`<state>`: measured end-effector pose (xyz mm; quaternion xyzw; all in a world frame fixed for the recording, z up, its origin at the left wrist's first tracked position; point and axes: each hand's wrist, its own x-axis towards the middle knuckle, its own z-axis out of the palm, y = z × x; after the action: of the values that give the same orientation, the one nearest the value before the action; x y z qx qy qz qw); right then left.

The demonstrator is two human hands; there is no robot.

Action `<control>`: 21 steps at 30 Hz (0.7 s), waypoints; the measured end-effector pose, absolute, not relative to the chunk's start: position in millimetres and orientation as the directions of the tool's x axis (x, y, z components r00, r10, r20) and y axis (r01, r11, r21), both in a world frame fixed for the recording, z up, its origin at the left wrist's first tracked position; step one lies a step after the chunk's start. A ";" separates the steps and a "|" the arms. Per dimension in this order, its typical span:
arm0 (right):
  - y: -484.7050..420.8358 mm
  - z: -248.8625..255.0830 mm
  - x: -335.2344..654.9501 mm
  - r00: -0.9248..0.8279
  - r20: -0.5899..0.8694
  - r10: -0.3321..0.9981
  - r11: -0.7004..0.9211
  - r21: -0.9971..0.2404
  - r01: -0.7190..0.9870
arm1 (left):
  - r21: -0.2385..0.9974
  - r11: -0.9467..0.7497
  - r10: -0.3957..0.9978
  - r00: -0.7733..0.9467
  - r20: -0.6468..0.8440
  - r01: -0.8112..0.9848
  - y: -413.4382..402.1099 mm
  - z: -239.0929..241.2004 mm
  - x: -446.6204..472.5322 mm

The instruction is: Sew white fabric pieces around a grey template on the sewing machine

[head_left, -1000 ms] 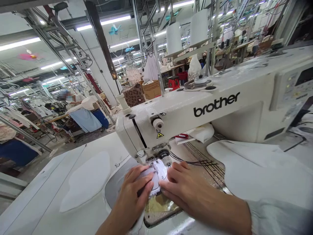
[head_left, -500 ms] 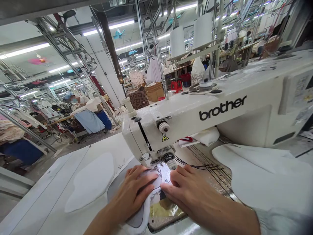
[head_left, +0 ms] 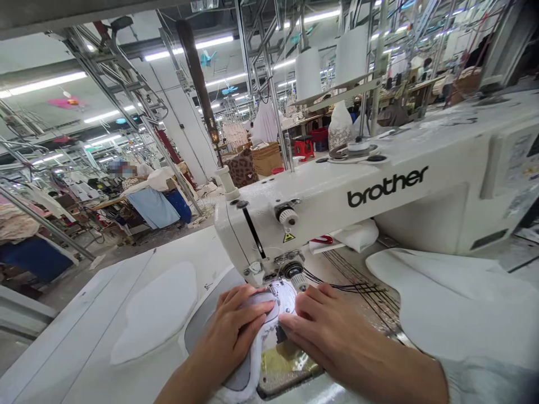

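A white Brother sewing machine (head_left: 379, 191) fills the middle of the view. My left hand (head_left: 236, 331) lies flat, fingers stretched, on a small grey and white fabric piece (head_left: 248, 370) under the needle area (head_left: 275, 289). My right hand (head_left: 320, 331) presses the same piece from the right, its fingertips close to the presser foot. Both hands rest on the metal plate (head_left: 286, 362) in front of the machine head.
A white cut fabric piece (head_left: 155, 314) lies on the table at the left. A stack of white pieces (head_left: 446, 297) lies at the right. Thread cones (head_left: 309, 73) stand behind the machine. A person sits at a far workstation (head_left: 126, 171) at the left.
The view shifted slightly, and the fabric piece has slid toward me and left under my hands. Both hands stay pressed by the needle.
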<state>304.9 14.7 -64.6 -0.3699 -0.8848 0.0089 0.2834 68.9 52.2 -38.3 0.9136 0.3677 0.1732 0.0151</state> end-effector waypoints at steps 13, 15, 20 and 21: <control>19.8 -72.1 303.7 -0.547 0.554 0.628 0.719 -0.143 0.680 | 0.123 -0.674 0.726 0.622 0.294 0.729 42.4 -45.1 73.9; 19.5 -70.9 304.0 -0.549 0.551 0.628 0.715 -0.128 0.688 | 0.125 -0.651 0.745 0.599 0.293 0.748 39.5 -45.5 76.0; 18.7 -69.4 305.1 -0.569 0.524 0.634 0.699 -0.074 0.711 | 0.087 -0.632 0.752 0.583 0.307 0.770 35.7 -44.6 80.7; 18.7 -69.1 305.1 -0.566 0.533 0.629 0.696 -0.063 0.715 | 0.080 -0.630 0.751 0.580 0.315 0.773 35.4 -44.9 81.5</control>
<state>305.1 18.7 -69.1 -0.3814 -0.8811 -0.0803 0.2678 81.5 35.4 -44.9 0.8882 0.4289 0.1612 -0.0327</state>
